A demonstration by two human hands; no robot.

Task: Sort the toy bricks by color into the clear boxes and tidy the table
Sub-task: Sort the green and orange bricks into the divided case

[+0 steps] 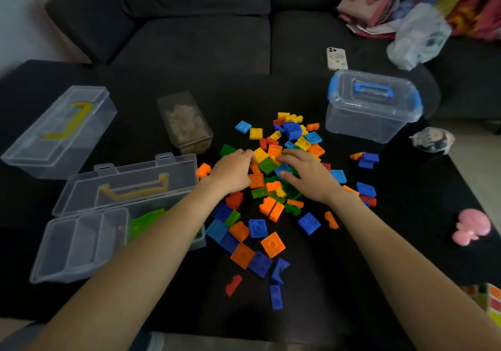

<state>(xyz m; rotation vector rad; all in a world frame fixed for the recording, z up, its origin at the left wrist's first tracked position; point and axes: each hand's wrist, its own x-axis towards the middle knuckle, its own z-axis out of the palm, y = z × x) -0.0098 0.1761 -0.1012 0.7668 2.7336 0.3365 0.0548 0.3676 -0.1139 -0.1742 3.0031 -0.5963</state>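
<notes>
Both hands in the brick pile [273, 177]: left hand [233, 173] pinching something unclear, right hand [306, 173] fingers spread flat; bricks look light, rigid, smooth—pinch by opposite sides.

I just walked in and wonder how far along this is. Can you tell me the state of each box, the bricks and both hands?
Blue-handled box: lid on, looks empty.
Far yellow-handled box: closed.
Near yellow-handled box: lid open, green bricks inside.
Brick pile: mixed, loose on the table.
Left hand: on the pile, fingers curled among bricks.
Right hand: spread on the pile.
Phone: face down.
</notes>
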